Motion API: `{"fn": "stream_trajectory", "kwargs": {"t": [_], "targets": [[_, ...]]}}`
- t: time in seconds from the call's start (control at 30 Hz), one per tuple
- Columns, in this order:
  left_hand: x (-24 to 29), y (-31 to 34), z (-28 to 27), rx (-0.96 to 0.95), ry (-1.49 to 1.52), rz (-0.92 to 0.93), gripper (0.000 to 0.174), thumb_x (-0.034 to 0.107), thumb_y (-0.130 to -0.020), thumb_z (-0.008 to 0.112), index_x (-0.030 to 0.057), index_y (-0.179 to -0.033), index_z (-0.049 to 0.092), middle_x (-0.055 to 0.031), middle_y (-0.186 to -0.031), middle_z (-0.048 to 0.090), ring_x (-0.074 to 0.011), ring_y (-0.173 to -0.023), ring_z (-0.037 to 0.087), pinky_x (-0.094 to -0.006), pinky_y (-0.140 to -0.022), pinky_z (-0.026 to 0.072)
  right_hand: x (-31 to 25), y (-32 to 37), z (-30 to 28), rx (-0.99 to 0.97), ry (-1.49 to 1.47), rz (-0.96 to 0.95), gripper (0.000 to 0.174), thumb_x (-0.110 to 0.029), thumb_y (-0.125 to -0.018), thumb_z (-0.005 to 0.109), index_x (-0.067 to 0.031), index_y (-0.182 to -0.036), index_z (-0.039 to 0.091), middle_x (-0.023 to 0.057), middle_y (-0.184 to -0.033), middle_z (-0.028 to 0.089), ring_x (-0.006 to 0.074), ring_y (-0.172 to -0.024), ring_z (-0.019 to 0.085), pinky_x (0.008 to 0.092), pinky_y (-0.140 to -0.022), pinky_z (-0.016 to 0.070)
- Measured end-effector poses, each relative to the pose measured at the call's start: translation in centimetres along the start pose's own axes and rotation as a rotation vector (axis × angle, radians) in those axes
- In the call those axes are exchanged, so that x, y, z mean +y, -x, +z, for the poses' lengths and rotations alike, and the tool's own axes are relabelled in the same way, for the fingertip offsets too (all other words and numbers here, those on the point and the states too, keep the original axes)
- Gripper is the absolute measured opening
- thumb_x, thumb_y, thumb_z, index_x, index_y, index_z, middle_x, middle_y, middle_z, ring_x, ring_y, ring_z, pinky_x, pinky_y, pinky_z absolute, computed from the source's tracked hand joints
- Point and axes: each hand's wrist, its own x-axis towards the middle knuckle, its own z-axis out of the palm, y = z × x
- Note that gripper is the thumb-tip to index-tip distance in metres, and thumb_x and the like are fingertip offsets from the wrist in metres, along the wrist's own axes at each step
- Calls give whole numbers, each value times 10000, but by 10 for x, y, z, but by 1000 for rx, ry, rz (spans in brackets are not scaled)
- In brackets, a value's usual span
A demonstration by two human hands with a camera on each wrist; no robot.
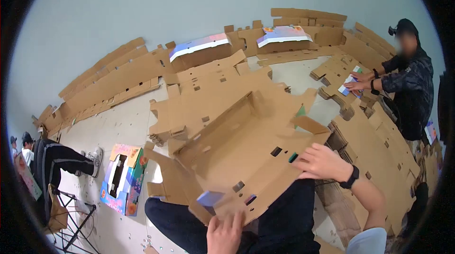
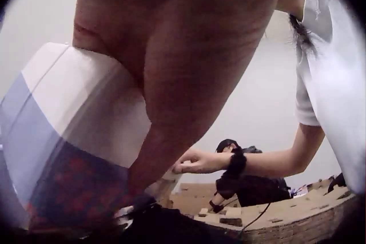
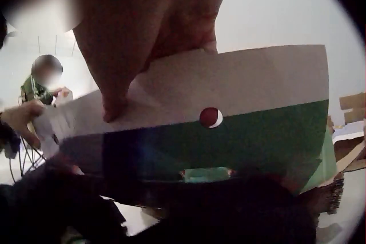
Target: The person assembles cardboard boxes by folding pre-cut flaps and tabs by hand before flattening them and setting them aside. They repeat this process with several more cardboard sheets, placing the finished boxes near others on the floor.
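A partly folded cardboard box lies tilted over the person's lap, its plain brown inside facing up and its side flaps raised. The left hand grips its near left edge beside a small blue-purple flap. At the near right edge the right hand pinches the cardboard, fingers over the brown inside. In the right wrist view the thumb presses the printed outer panel, white and green with a round hole. The left wrist view shows that hand against the box's white and blue outer side.
Flat cardboard stacks stand ahead and at the right. A finished colourful carton is on the floor at left. Another person works at the right. Two printed boxes line the wall. A folding stool stands lower left.
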Motion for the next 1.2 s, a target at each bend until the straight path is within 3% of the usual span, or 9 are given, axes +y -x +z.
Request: {"fn": "stream_trajectory", "kwargs": {"t": [0.17, 0.27, 0.33, 0.43, 0.6, 0.73, 1.0, 1.1, 1.2], "targets": [[-22, 26, 12, -152, -22, -24, 294, 75, -813, 537, 38, -1099, 597, -85, -798, 555, -250, -771, 567, -357, -818, 432, -32, 9, -14, -33, -24, -17, 338, -399, -826, 637, -179, -1082, 629, -9, -877, 574, 152, -851, 548, 305, -748, 406], [-40, 34, 8, -176, 15, -55, 291, 50, -777, 564, 56, -1066, 600, -68, -805, 608, -242, -793, 606, -346, -782, 458, -22, 1, -17, 28, -126, -40, 282, -293, -804, 647, -186, -1065, 639, 5, -867, 555, 174, -872, 533, 335, -842, 404], [-58, 30, -10, -182, -60, -133, 512, 147, -763, 637, 103, -1268, 563, -123, -1082, 625, -274, -963, 627, -371, -859, 494, 3, -12, -34, 90, -131, 1, 296, -210, -745, 678, -172, -1034, 629, 43, -831, 553, 222, -876, 549, 375, -914, 406], [-81, 20, -32, 53, -132, -47, 477, 89, -732, 612, 63, -1207, 591, -124, -1112, 637, -288, -997, 631, -358, -835, 514, 27, -28, -52, 95, -65, 89, 435, -87, -685, 684, -162, -1111, 639, 76, -1047, 635, 230, -1027, 584, 409, -963, 409], [-83, 16, -45, 413, -357, -90, 307, 49, -790, 576, 48, -1076, 688, -141, -1069, 683, -291, -1021, 654, -363, -876, 507, 14, -23, -74, 78, 52, 197, 484, -50, -722, 637, -183, -1188, 627, 77, -1114, 642, 233, -1004, 629, 372, -929, 464], [-123, -36, -97, 606, -408, -49, 339, -13, -785, 576, 28, -1104, 681, -160, -1091, 678, -288, -1066, 643, -391, -924, 487, 48, -53, -100, 469, 270, 169, 479, -73, -745, 605, -227, -1198, 640, 90, -1074, 677, 250, -885, 679, 361, -730, 568], [-115, -87, -137, 1214, -524, 18, 293, 57, -854, 572, -71, -1113, 626, -228, -1143, 645, -413, -1113, 598, -467, -962, 472, 43, -57, -146, 1165, 578, 219, 326, -89, -829, 567, -56, -1142, 650, 170, -1183, 640, 356, -1108, 613, 372, -898, 518], [-111, -71, -97, 1032, -417, -15, 287, 69, -855, 585, -62, -1106, 631, -228, -1144, 645, -427, -1125, 586, -482, -964, 468, 31, -35, -91, 912, 305, 452, 300, -100, -836, 562, -79, -1113, 676, 164, -1180, 644, 356, -1135, 595, 398, -927, 499], [-108, -40, -35, 681, -289, -120, 278, 43, -849, 551, 5, -1094, 676, -152, -1146, 663, -331, -1164, 585, -428, -994, 439, 19, -18, -30, 604, 203, 306, 409, -46, -764, 583, -165, -1142, 681, 90, -1185, 649, 293, -1068, 632, 374, -875, 533]]}}
